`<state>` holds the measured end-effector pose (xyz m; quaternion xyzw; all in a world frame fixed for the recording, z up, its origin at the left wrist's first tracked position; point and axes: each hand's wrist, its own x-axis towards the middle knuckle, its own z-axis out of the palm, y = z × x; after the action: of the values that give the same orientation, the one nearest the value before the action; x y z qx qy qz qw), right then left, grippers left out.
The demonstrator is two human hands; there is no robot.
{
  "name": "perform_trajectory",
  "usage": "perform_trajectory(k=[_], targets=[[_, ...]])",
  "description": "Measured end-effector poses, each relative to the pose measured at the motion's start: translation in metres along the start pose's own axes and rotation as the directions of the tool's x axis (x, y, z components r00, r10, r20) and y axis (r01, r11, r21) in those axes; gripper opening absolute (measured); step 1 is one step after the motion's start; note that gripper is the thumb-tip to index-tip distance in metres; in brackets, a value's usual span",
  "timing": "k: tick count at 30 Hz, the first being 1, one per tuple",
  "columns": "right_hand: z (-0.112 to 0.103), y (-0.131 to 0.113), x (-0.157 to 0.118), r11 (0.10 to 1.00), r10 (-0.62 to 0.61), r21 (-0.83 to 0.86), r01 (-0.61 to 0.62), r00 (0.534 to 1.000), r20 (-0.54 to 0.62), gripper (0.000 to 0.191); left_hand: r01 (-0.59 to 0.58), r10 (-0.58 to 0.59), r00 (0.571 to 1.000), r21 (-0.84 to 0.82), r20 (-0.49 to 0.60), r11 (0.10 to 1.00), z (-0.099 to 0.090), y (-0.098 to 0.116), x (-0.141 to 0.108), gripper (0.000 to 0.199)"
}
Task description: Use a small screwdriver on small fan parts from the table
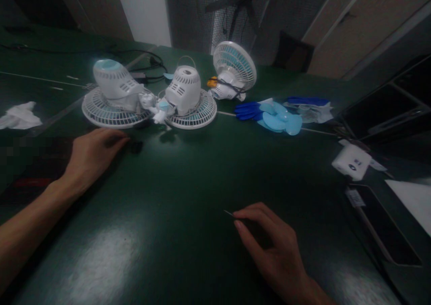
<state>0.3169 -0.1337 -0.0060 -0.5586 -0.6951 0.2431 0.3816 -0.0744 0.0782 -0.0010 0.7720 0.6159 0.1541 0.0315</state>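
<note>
Between the thumb and forefinger of my right hand (272, 246) is a thin, pale, pointed piece (228, 212), held over the green tabletop (182, 184). On the left, my left hand (96, 152) reaches toward a small black object (136, 147); its thumb and fingers are close together, and what they hold, if anything, is hidden. Just beyond it, a white fan (116, 89) lies on its round grille. Beside that, a second white fan (185, 92) also rests grille down. A third small fan (234, 69) leans farther back with a dark cord around its base.
Light blue fan blades (279, 118) lie by blue gloves (247, 111). At right are a white box (353, 160) and a dark flat device (384, 224). White crumpled material (20, 115) and a dark red-striped item (37, 175) sit at left.
</note>
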Motion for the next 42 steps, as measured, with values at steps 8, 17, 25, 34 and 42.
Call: perform_trajectory(k=[8,17,25,34,42], targets=[[0.000,0.000,0.000,1.000,0.002,-0.004,-0.002,1.000,0.000,0.015,0.090,-0.093,0.995,-0.087,-0.021,0.992,-0.004,0.003,0.000,0.041],[0.000,0.001,-0.002,1.000,0.000,0.002,0.000,1.000,0.003,0.015,0.057,-0.061,0.997,0.058,0.056,0.997,-0.004,-0.002,0.000,0.039],[0.001,0.001,-0.002,1.000,-0.001,-0.002,0.001,1.000,0.007,0.015,0.113,-0.113,0.992,0.004,0.048,0.994,-0.002,-0.004,0.000,0.047],[0.000,-0.001,-0.001,1.000,-0.015,0.000,0.015,1.000,0.004,0.015,0.149,-0.148,0.989,-0.106,0.016,0.983,-0.018,0.027,-0.008,0.051],[0.001,0.000,-0.001,1.000,0.012,0.003,-0.012,1.000,0.023,0.015,0.141,-0.138,0.990,-0.109,0.032,0.984,-0.018,0.041,-0.010,0.049]])
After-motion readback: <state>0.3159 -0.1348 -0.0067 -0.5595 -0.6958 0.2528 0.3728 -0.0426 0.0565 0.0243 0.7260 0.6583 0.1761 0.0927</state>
